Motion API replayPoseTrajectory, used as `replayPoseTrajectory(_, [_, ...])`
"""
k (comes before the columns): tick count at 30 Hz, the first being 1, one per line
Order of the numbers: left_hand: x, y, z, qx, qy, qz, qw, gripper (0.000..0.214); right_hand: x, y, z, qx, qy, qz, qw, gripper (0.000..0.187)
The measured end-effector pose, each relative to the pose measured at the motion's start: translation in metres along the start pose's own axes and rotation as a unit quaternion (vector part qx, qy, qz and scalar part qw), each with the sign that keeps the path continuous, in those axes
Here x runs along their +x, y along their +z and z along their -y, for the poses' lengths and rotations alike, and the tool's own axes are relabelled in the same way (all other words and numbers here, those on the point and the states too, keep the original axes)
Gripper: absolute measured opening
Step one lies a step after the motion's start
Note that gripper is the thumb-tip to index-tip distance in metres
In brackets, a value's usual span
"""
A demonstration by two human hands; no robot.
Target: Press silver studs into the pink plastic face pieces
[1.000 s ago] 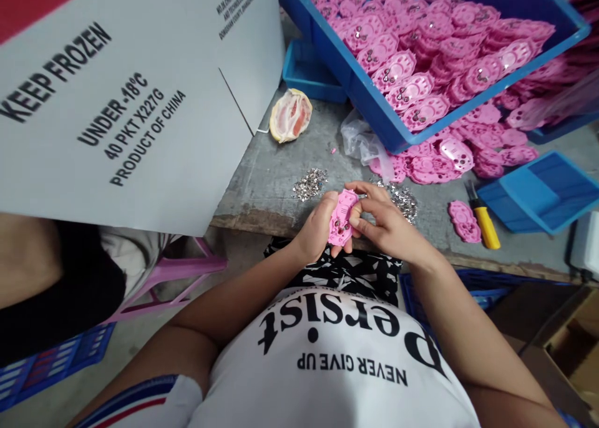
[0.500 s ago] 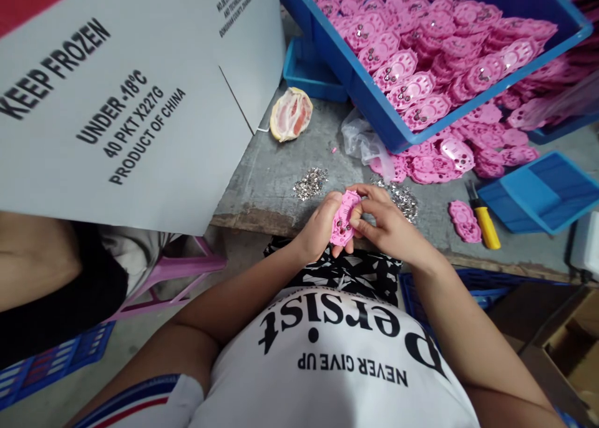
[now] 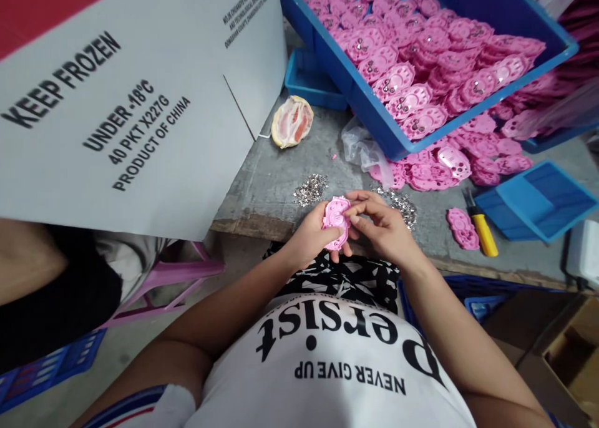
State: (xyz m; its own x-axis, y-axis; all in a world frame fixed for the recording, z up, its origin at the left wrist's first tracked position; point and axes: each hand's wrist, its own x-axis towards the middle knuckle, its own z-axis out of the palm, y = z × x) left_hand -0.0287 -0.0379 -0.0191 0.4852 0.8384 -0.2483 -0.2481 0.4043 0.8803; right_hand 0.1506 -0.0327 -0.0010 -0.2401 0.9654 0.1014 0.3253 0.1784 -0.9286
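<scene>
My left hand (image 3: 312,238) is closed around a pink plastic part (image 3: 335,214) with an irregular, scalloped outline, its thumb lying across the lower face. At the right edge of that part, my right hand (image 3: 382,223) has thumb and forefinger pinched together; whatever they hold is too small or hidden to name. Just beyond the hands, two heaps of tiny shiny metal pieces lie on the table, the left heap (image 3: 311,189) and the right heap (image 3: 403,208), which my right hand partly covers.
A large blue bin (image 3: 412,146) full of pink parts stands at the back right, with more parts (image 3: 435,175) below it. Right of me are a loose pink part (image 3: 462,228), a yellow-handled tool (image 3: 485,233) and a blue tray (image 3: 538,200). A carton (image 3: 187,135) and cut fruit (image 3: 292,122) are left.
The pink part has turned over or tilted in my left hand, and the left thumb has moved onto its lower face. My right fingers have shifted to its upper right edge.
</scene>
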Motion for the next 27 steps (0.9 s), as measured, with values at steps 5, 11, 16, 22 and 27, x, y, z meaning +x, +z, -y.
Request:
replayPoseTrajectory(5, [-0.007,-0.011,0.001,0.028,0.002,-0.055,0.998,0.042,0.014,0.005,-0.015,0.006,0.014,-0.088,0.996,0.012])
replayPoseTrajectory(11, [-0.013,-0.025,0.000,0.062,0.015,-0.145,0.987,0.040,0.038,0.012,-0.038,-0.069,0.004,-0.090,0.993,0.014])
replayPoseTrajectory(16, [-0.009,-0.035,0.006,0.027,0.040,-0.154,0.987,0.038,0.076,0.019,-0.056,-0.191,0.015,-0.081,0.978,0.022])
replayPoseTrajectory(22, [-0.008,-0.041,0.008,-0.004,0.052,-0.141,0.989,0.039,0.088,0.035,-0.061,-0.311,-0.043,-0.026,0.949,0.016])
replayPoseTrajectory(27, [-0.010,-0.041,0.007,-0.021,0.054,-0.142,0.988,0.037,0.069,0.029,-0.061,-0.319,-0.088,-0.024,0.943,0.019])
